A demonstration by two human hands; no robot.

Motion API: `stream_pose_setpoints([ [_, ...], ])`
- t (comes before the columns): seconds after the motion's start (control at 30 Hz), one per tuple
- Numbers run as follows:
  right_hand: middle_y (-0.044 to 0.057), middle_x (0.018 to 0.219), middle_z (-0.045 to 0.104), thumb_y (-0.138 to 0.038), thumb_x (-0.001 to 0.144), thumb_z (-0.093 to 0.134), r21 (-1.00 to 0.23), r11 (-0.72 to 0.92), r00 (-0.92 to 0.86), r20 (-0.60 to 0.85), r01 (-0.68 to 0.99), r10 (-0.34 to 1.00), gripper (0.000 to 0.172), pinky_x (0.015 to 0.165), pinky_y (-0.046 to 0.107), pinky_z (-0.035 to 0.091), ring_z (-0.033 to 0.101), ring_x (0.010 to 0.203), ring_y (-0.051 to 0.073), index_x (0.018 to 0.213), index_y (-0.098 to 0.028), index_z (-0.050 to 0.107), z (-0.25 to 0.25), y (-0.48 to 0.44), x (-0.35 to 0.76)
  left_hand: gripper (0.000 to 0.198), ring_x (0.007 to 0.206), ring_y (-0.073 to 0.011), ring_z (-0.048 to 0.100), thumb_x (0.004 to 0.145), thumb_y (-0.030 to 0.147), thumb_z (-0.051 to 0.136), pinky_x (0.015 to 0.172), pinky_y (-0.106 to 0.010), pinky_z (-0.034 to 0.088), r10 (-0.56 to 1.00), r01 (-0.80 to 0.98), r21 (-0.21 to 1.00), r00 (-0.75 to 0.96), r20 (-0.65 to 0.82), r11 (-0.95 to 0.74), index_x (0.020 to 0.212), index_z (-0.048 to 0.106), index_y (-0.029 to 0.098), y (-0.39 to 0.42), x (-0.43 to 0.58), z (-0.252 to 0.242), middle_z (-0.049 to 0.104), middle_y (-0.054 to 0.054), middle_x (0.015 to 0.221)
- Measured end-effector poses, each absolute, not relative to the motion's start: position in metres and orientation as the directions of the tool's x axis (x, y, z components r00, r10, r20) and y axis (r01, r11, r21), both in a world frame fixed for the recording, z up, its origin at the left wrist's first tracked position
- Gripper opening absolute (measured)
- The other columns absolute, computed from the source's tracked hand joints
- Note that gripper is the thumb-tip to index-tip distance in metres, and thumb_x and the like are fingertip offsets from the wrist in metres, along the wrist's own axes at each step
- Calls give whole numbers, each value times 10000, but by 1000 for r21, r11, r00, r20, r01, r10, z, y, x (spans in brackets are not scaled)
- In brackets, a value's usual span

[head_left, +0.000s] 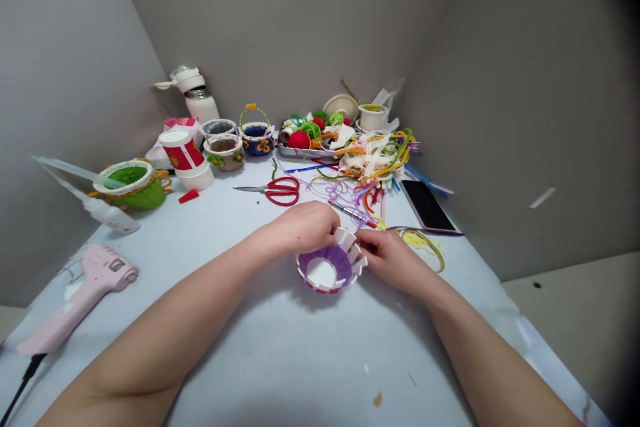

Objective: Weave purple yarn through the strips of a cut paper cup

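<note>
A paper cup (pixel 323 273) with its wall cut into upright white strips stands tilted above the white table in front of me. Purple yarn (pixel 344 263) runs around its inside between the strips. My left hand (pixel 314 225) is closed on the far rim, fingertips bent over the strips. At the right side of the rim my right hand (pixel 387 255) has its fingers drawn together against the strips; its fingertips are partly hidden. Loose purple yarn lies just beyond the cup, beside a pen (pixel 353 213). Red-handled scissors (pixel 280 191) lie beyond my left hand.
A pink glue gun (pixel 83 297) with a black cord lies at left, near a green yarn basket (pixel 145 195) and stacked paper cups (pixel 184 160). Small decorated baskets (pixel 257 140), a tray (pixel 310 152) of yarn balls and a phone (pixel 428 205) stand or lie farther back.
</note>
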State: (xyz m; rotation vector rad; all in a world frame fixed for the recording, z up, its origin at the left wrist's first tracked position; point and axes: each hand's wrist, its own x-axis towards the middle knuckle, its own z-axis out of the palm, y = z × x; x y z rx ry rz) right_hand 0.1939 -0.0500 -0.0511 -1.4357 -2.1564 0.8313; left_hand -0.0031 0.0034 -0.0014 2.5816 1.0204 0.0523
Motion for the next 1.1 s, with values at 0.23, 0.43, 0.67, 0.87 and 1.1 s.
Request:
stream_pose_setpoints([
  [0.23,7,704,571,-394,848,545,-835,139,-301,-34,533,953,254,556,228,375,476,619,119,773,-164,621,-33,-52,215,178,589,-142,505,735,234,486,512,-255,300,708,693,303,702,-76,-654,690,647,173,4,-2,-5,641,-49,684],
  [0.43,25,736,619,-389,841,573,-878,165,-260,48,450,964,233,582,242,413,523,654,138,809,-171,649,-29,-61,202,175,623,-153,530,733,229,489,530,-255,316,713,700,280,698,-73,-657,705,654,180,1,1,-6,652,-49,695],
  [0.67,34,739,644,-277,868,540,-743,383,-385,182,549,905,163,562,225,398,533,644,128,842,-172,663,-25,-67,198,182,656,-167,547,734,230,488,560,-260,352,712,702,267,698,-74,-661,723,662,181,1,1,-7,655,-54,712],
  [0.87,25,727,621,-211,852,532,-658,475,-439,236,585,867,131,612,227,404,534,653,119,806,-163,645,-20,-65,210,192,646,-158,533,737,225,473,588,-260,364,718,711,291,688,-102,-640,728,659,177,2,-1,-7,651,-55,721],
  [1.1,-19,609,541,-226,834,498,-588,330,-411,-5,739,912,173,510,210,324,453,556,103,733,-172,628,-36,-55,217,184,647,-153,538,739,232,483,560,-253,347,781,763,308,618,-92,-568,732,661,183,6,-4,-6,654,-50,730],
])
